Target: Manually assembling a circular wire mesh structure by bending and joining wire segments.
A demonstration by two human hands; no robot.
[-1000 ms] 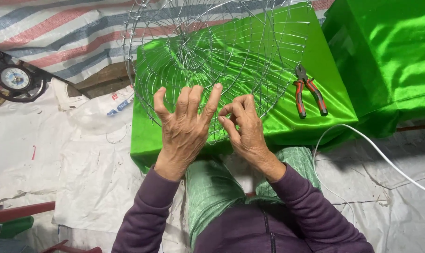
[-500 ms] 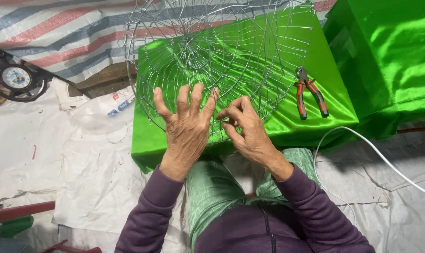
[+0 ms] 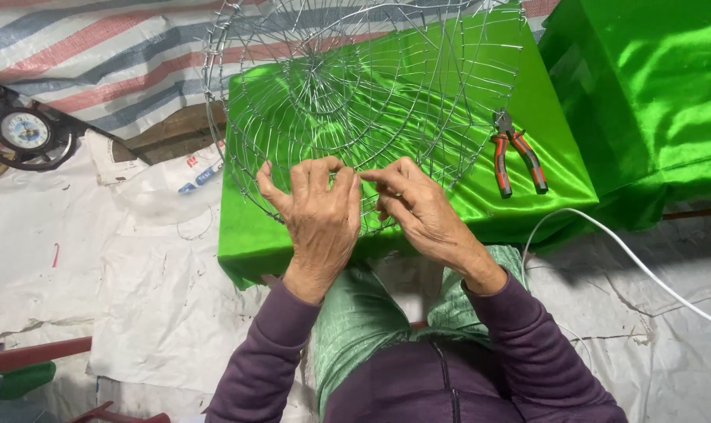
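Between our two hands sits the near rim of a round wire basket frame point(image 3: 363, 102), its spokes and rings of thin bright wire spreading away from us over a box draped in shiny green cloth point(image 3: 559, 168). Our left hand point(image 3: 316, 215) curls its fingers over the rim wires, thumb out to the side, gripping the frame. Our right hand point(image 3: 422, 207) pinches narrow, thumb and forefinger closed on a wire at the rim, fingertips almost touching the left hand's; we cannot tell exactly which strand it holds. Beyond the right hand and off to its outer side, red-handled pliers point(image 3: 516, 153) lie on the green cloth, apart from the frame. A white cable point(image 3: 629, 258) runs past the right wrist across the pale sheeting. Outward of the left hand lies a clear plastic bag point(image 3: 164, 192), and farther off a round dial gauge point(image 3: 23, 129). Purple sleeves cover both forearms.
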